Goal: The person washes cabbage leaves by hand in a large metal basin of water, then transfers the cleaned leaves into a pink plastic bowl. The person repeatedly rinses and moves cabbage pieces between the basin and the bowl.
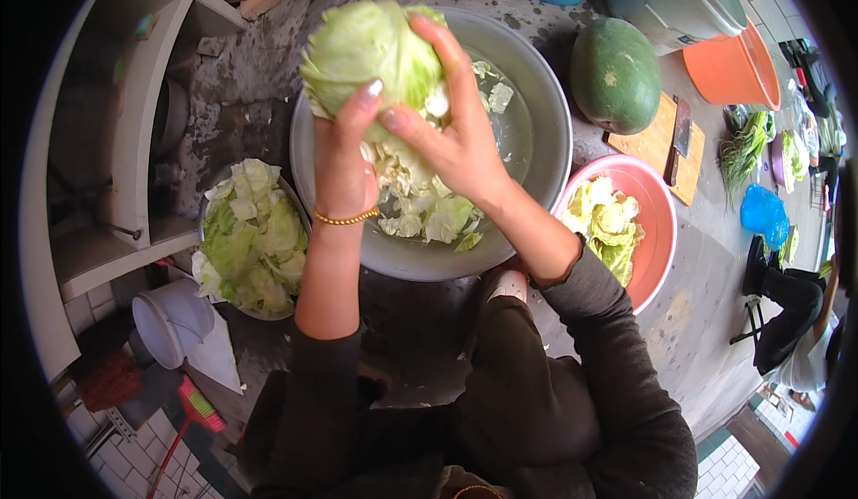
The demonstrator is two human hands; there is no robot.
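Observation:
A pale green head of cabbage or lettuce [369, 53] is held up between both hands, over the left part of a large metal basin [546, 164]. My left hand [348, 157], with a gold beaded bracelet at the wrist, presses the head's near left side. My right hand [462, 124] grips its right side, fingers reaching over the top. Beneath the hands, torn leaves [442, 221] lie in water in the basin. To the left, a bowl is heaped with green leaves [251, 237]. At the right, a pink basin [660, 231] holds pale yellow-green leaves [610, 224].
A large green melon [617, 73] lies beside a wooden cutting board [694, 157] with a cleaver [681, 130] on it. Buckets [670, 10] and an orange tub [730, 67] stand behind. Shelving [127, 130] and a white bucket [171, 321] are left. A person [798, 311] sits far right.

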